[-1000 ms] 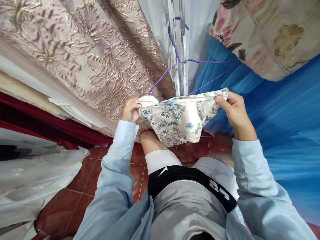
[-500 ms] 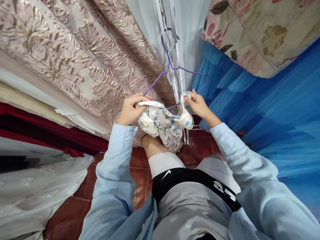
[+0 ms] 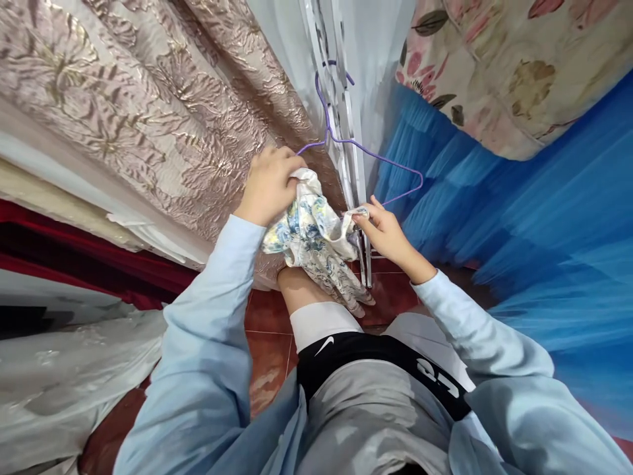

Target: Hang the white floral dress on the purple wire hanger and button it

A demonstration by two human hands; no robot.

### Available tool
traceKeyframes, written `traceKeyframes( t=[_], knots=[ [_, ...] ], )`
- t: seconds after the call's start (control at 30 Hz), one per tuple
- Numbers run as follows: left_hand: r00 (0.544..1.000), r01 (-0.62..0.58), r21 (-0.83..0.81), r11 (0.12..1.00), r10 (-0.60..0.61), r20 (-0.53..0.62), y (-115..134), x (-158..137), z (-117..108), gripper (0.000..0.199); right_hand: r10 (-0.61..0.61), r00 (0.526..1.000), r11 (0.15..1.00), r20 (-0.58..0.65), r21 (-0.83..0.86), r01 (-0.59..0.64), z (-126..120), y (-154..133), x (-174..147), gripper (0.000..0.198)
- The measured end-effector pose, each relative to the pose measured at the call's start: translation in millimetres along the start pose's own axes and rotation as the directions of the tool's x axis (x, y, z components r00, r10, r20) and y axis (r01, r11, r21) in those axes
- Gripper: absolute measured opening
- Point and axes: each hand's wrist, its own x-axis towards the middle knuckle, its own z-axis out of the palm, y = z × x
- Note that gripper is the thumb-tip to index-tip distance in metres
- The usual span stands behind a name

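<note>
Both grips are filled: the garment [image 3: 319, 227] is held by the left hand [image 3: 268, 186], pinched by the right hand [image 3: 384, 234]; by any hard tug, cloth could be snagged on the hanger [image 3: 376, 154]!

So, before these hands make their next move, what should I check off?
1. Left hand gripping the floral garment: ok, it holds a bunched edge.
2. Right hand gripping it too: ok, thumb and finger pinch the white edge.
3. Purple hanger, right corner inside the cloth: not ok, bare.
4. Its left end inside the cloth: cannot tell, hidden.
5. Its hook secure on the white rack: cannot tell.
</note>
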Motion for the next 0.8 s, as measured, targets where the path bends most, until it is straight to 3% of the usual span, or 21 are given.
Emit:
traceKeyframes(
  t=[0.07,0.1,0.17,0.27,0.37,0.43,0.53,0.7,0.8],
  knots=[
    [0.997,0.033,-0.041,0.999,-0.036,-0.065,-13.3,-3.2,6.7,0.024,-0.016,0.999,1.0,0.051,0.023,0.015,-12.9,-14.8,-6.9,0.033],
    [0.994,0.047,-0.074,0.996,-0.054,-0.093,-20.4,-4.3,10.0,0.024,-0.025,0.999,0.999,0.021,0.028,0.025,-21.3,-18.5,-8.9,0.033],
    [0.983,0.067,-0.136,0.988,-0.089,-0.159,-32.2,-5.1,16.5,0.024,-0.039,0.987,0.999,-0.155,0.007,0.041,-41.5,-15.1,-8.1,0.034],
    [0.965,0.073,-0.182,0.981,-0.115,-0.235,-38.9,-3.4,26.1,0.024,-0.049,0.891,0.998,-0.452,-0.059,0.025,-75.6,14.5,8.2,0.036],
    [0.961,0.069,-0.187,0.98,-0.115,-0.251,-33.5,-1.3,34.7,0.022,-0.087,0.833,0.985,-0.546,-0.17,-0.009,-101.6,53.6,38.2,0.034],
    [0.964,0.068,-0.19,0.98,-0.113,-0.242,-28.3,-1.7,39.2,0.021,-0.086,0.831,0.982,-0.549,-0.185,-0.021,-109.5,73.3,57.1,0.035],
    [0.963,0.067,-0.213,0.975,-0.119,-0.24,-25.9,-5.4,43.6,0.019,0.011,0.847,0.997,-0.531,-0.057,-0.048,-110.0,85.9,68.7,0.04],
    [0.937,0.083,-0.263,0.961,-0.165,-0.307,-42.1,-9.7,45.5,0.014,0.209,0.883,0.971,-0.419,0.199,-0.136,-116.0,71.8,41.0,0.035],
    [0.927,0.071,-0.271,0.96,-0.163,-0.337,-53.1,-4.5,49.5,0.012,0.24,0.911,0.967,-0.335,0.169,-0.193,-126.1,57.7,26.9,0.034]
  ],
)
